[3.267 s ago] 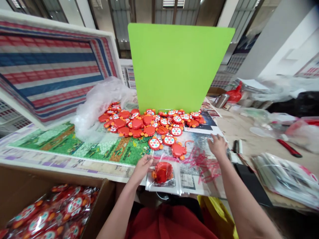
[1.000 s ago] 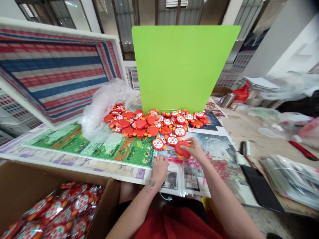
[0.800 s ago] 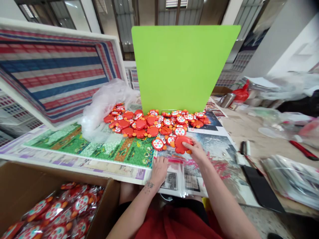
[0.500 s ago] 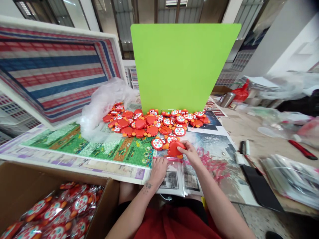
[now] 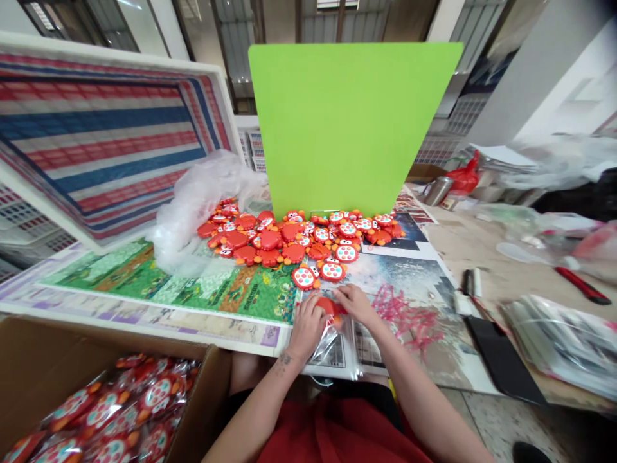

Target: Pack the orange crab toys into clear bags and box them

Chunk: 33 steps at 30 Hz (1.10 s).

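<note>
Toy sat between my left hand and right hand, right pinching the toy's edge, bag nearest me (left's grip? couldn't tell).

No text can be read with certainty. Pale characters are printed on the grey sheet at the right, but are too small to be made out; dark lettering on the green sheet at the left is likewise blurred.
</note>
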Each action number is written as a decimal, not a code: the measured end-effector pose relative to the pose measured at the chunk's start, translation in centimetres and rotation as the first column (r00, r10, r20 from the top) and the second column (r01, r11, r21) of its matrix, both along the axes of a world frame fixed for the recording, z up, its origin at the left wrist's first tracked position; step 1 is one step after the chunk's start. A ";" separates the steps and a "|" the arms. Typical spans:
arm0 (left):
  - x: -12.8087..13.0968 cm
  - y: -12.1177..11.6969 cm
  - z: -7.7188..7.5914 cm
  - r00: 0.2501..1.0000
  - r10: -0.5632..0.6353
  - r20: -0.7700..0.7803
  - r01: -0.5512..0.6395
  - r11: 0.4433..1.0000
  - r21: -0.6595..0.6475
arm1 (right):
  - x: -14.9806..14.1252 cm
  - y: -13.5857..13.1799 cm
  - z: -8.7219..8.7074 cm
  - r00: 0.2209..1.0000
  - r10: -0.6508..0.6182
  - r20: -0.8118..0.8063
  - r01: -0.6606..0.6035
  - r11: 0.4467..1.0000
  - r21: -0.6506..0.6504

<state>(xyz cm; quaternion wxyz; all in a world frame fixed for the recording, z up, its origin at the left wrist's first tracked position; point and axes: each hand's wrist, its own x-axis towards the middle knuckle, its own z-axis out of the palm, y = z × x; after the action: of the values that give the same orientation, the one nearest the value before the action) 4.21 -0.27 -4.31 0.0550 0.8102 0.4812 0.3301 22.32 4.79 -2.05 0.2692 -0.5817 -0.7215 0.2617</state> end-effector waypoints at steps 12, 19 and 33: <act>-1.9 1.6 2.5 0.984 -0.100 0.150 0.152 0.909 -0.388 | -1.0 -4.3 -2.0 0.990 -0.143 -0.008 0.141 0.984 -0.108; -1.9 0.6 3.6 0.999 -0.013 0.035 0.026 0.917 -0.397 | -2.8 -6.2 -2.8 0.920 -0.254 -0.298 0.275 0.961 0.032; -3.9 0.9 2.0 0.892 0.289 0.348 -0.044 0.821 -0.569 | -2.5 -6.3 -3.0 0.715 -0.274 -0.643 0.300 0.951 -0.072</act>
<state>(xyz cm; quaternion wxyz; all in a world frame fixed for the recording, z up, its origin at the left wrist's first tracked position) 0.27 0.60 -2.28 0.3560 0.6235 0.6024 0.3487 19.78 -1.49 -5.03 0.5488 -0.5555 -0.4903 0.3872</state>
